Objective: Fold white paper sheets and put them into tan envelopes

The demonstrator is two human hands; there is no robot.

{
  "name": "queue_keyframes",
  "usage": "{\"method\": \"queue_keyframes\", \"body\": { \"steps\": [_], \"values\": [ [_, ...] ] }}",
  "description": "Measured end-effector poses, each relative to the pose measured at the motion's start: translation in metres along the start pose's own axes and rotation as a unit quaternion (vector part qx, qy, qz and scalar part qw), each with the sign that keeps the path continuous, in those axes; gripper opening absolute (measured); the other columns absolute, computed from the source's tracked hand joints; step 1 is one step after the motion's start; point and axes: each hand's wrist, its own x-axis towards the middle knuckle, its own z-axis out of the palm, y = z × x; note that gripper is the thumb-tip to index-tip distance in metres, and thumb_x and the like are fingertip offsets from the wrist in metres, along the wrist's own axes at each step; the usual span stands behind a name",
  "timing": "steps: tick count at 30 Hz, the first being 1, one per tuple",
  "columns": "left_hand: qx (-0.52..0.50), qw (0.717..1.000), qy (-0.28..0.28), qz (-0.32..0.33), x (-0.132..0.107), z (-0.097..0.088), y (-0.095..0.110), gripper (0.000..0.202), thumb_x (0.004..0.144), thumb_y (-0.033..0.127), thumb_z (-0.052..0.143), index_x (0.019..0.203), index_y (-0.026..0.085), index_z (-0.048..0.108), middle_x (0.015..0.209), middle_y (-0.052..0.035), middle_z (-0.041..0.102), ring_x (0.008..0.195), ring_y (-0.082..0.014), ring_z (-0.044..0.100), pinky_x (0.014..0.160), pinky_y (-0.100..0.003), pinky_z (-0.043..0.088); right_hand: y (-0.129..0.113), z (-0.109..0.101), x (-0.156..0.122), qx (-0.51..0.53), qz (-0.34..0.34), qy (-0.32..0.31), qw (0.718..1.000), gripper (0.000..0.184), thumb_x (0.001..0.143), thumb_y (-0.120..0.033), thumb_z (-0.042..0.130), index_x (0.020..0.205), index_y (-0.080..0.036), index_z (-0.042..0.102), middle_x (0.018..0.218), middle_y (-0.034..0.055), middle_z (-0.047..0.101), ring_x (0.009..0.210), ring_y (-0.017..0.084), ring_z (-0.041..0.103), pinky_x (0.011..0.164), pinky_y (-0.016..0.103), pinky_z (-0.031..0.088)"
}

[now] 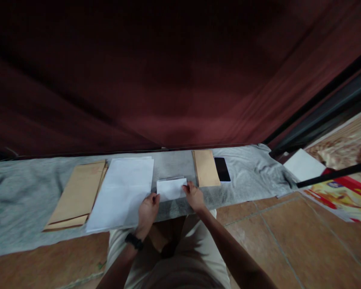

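Observation:
A small folded white paper (171, 188) lies on the grey cloth (24, 196) straight ahead of me. My left hand (148, 210), with a black watch on its wrist, pinches the paper's lower left corner. My right hand (193, 195) grips its right edge with curled fingers. A stack of white sheets (122, 192) lies just to the left of the paper, and a pile of brown envelopes (78, 196) lies further left. A smaller brown envelope (205, 167) rests to the right.
A black phone (222, 169) lies next to the small envelope. A dark red curtain (168, 80) hangs behind the cloth. Brown tile floor (289, 241) spreads to the right, with a white sheet (303, 164) and a colourful printed sheet (343, 196) at the far right.

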Motion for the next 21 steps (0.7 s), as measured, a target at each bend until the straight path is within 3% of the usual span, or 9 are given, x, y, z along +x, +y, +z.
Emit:
{"method": "queue_keyframes", "body": {
  "steps": [6, 15, 18, 21],
  "values": [
    [0.088, 0.995, -0.027, -0.039, 0.005, -0.013, 0.020, 0.035, 0.101, 0.036, 0.040, 0.105, 0.018, 0.069, 0.092, -0.0092, 0.076, 0.082, -0.0201, 0.069, 0.066, -0.027, 0.040, -0.013, -0.003, 0.010, -0.053, 0.022, -0.010, 0.998, 0.027, 0.105, -0.038, 0.048, 0.119, -0.017, 0.058, 0.094, 0.0127, 0.077, 0.087, 0.024, 0.077, 0.073, 0.029, 0.054],
    [0.119, 0.991, -0.022, -0.057, 0.007, -0.011, 0.028, 0.038, 0.101, 0.037, 0.037, 0.106, 0.018, 0.070, 0.093, -0.0099, 0.076, 0.082, -0.0210, 0.071, 0.067, -0.028, 0.044, -0.015, 0.001, 0.012, -0.055, 0.028, 0.004, 0.998, 0.027, 0.104, -0.035, 0.047, 0.120, -0.016, 0.058, 0.096, 0.0139, 0.075, 0.091, 0.026, 0.074, 0.079, 0.034, 0.054],
    [0.138, 0.989, -0.012, -0.049, 0.008, -0.009, 0.028, 0.039, 0.102, 0.036, 0.035, 0.107, 0.017, 0.069, 0.092, -0.0104, 0.076, 0.083, -0.0214, 0.071, 0.067, -0.027, 0.044, -0.014, 0.003, 0.012, -0.044, -0.003, 0.047, 0.998, 0.029, 0.103, -0.029, 0.047, 0.125, -0.014, 0.058, 0.109, 0.0181, 0.071, 0.106, 0.029, 0.068, 0.093, 0.041, 0.052],
    [0.151, 0.988, -0.008, -0.039, 0.007, -0.008, 0.027, 0.041, 0.102, 0.036, 0.034, 0.112, 0.015, 0.069, 0.093, -0.0121, 0.076, 0.085, -0.0225, 0.072, 0.069, -0.028, 0.046, -0.014, 0.008, 0.010, -0.015, -0.086, 0.072, 0.994, 0.037, 0.102, -0.024, 0.045, 0.136, -0.012, 0.053, 0.130, 0.0204, 0.062, 0.124, 0.031, 0.056, 0.105, 0.048, 0.045]
  ]
}}
